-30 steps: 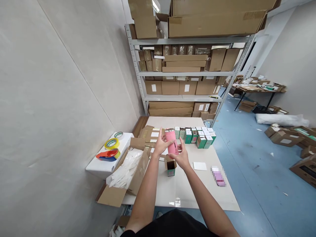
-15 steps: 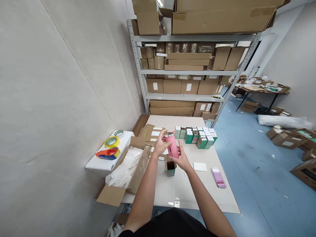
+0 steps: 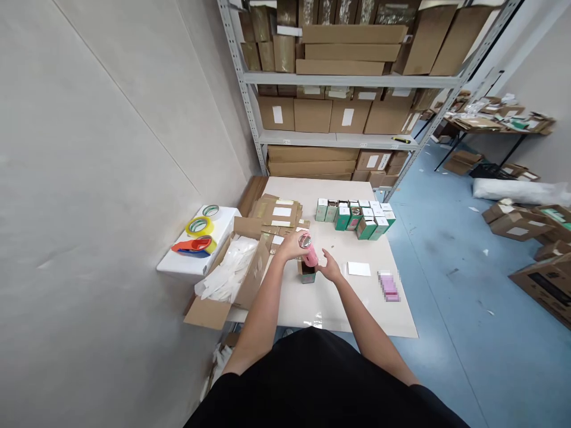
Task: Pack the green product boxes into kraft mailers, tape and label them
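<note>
A pink bottle with a silver lid is tilted over a small open green box on the table. My left hand is wrapped round the upper part of the bottle. The bottle's lower end is at the mouth of the box; whether it has entered cannot be made out. Just right of the bottle and box, my right hand has its thumb and fingers apart and holds nothing. A white flat card or box lies to the right of that hand.
Several green-and-white boxes stand at the back right of the table. Flattened cartons lie behind my left hand. At left are an open carton of white paper, a tape dispenser and tape rolls. Shelving rises behind.
The bottle has gone from both hands above the table down to the box's mouth, in my left hand only. My right hand has let go of it. The view has tipped downward.
</note>
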Demonstrator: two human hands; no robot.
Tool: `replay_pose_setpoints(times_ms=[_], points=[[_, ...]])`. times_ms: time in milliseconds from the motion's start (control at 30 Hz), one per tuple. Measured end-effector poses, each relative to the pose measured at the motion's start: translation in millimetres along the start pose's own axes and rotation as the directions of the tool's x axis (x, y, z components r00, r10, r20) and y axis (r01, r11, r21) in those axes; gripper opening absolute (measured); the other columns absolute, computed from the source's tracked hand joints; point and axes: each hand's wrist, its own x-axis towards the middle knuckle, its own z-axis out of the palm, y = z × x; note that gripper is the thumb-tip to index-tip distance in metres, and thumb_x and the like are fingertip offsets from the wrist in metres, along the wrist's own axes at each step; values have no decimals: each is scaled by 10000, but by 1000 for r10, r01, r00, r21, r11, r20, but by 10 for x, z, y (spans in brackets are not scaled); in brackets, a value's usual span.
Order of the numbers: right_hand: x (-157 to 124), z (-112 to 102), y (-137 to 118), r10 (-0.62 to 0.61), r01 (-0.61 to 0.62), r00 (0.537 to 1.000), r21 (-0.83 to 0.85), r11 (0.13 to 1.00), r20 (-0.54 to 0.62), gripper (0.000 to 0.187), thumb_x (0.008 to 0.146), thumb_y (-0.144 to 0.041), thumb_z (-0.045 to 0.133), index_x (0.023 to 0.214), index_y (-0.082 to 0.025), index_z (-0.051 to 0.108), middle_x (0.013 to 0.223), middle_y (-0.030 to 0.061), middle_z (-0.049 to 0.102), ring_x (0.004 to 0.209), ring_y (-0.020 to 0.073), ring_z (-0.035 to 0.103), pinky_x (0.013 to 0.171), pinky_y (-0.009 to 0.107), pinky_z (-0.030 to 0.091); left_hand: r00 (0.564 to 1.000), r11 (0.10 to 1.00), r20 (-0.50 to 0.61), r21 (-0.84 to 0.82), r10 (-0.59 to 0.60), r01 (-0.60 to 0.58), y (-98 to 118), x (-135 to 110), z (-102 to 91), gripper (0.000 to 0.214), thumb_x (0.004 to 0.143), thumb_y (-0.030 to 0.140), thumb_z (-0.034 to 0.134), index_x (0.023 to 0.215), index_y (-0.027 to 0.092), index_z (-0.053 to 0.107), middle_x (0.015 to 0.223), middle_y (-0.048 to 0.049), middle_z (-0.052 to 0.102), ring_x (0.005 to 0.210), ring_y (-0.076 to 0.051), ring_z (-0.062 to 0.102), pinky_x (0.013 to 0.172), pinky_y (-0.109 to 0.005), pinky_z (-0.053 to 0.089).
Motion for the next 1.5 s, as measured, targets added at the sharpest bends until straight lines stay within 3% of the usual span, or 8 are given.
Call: replay_pose_setpoints(times_ms=[233, 400, 733, 867, 967, 1067, 1267, 1500], points=[[143, 385, 396, 264, -267, 963, -89, 960, -52, 295, 847, -419, 677, 1007, -180, 747, 990, 88, 774, 927, 227, 724, 784, 271, 507, 995, 988, 81, 145, -62, 49, -420, -69, 454, 560, 621, 192, 737, 1176, 244, 683, 1042, -32, 686, 901, -220, 645, 775, -280, 492], [161, 605, 471, 291, -296, 954, -57, 954, -76, 351, 887, -449, 624, 630, -212, 602, 718, 41, 715, 731, 182, 677, 640, 234, 431, 994, 984, 89, 174, -57, 41, -698, -247, 922, 385, 743, 308, 720, 1123, 252, 691, 1124, -57, 689, 1059, -247, 646, 890, -320, 525], [77, 648, 540, 285, -297, 942, -38, 954, -179, 317, 901, -436, 581, 659, -233, 551, 702, 22, 688, 707, 176, 655, 609, 228, 416, 956, 938, 208, 321, -207, 133, -1063, -296, 1418, 608, 767, 443, 788, 1346, 315, 657, 1748, -38, 138, 1586, -445, 104, 1192, -581, 337], [9, 634, 524, 295, -315, 937, -87, 945, -189, 240, 915, -339, 540, 704, -231, 578, 717, 12, 686, 718, 176, 658, 629, 231, 430, 987, 980, 6, 115, -161, 159, -1223, -360, 1510, 523, 895, 398, 650, 1402, 271, 626, 1705, -78, 286, 1557, -329, 285, 1218, -477, 350], [-69, 657, 532, 252, -267, 953, -73, 961, -165, 193, 942, -324, 496, 964, -225, 660, 839, 19, 717, 788, 185, 684, 688, 245, 476, 882, 913, -245, -169, -403, 371, -1354, -440, 1571, 453, 993, 304, 443, 1405, 214, 608, 1510, -129, 557, 1417, -253, 501, 1186, -432, 394], [-160, 712, 559, 141, -147, 985, -60, 987, -98, 401, 932, -269, 477, 1318, -249, 584, 1056, 36, 718, 887, 183, 700, 806, 282, 527, 808, 793, -133, -335, -575, 509, -1457, -495, 1618, 440, 984, 248, 413, 1370, 195, 617, 1266, -122, 712, 1228, -241, 647, 1071, -421, 492], [-230, 726, 586, 52, -46, 998, -163, 986, 31, 645, 801, -129, 564, 1430, -271, 557, 1318, 81, 656, 1035, 215, 687, 980, 350, 517, 867, 777, 28, -430, -497, 460, -1423, -432, 1691, 543, 887, 206, 597, 1426, 167, 551, 1274, -130, 693, 1086, -220, 694, 945, -331, 542], [-225, 621, 557, 212, -204, 977, 176, 963, -29, 514, 827, -285, 622, 1337, -251, 569, 1139, 61, 731, 903, 197, 722, 855, 338, 564, 920, 863, -96, -396, -380, 315, -1376, -425, 1659, 406, 758, 58, 568, 1122, 208, 667, 1291, -73, 662, 1149, -193, 668, 1016, -344, 533]])
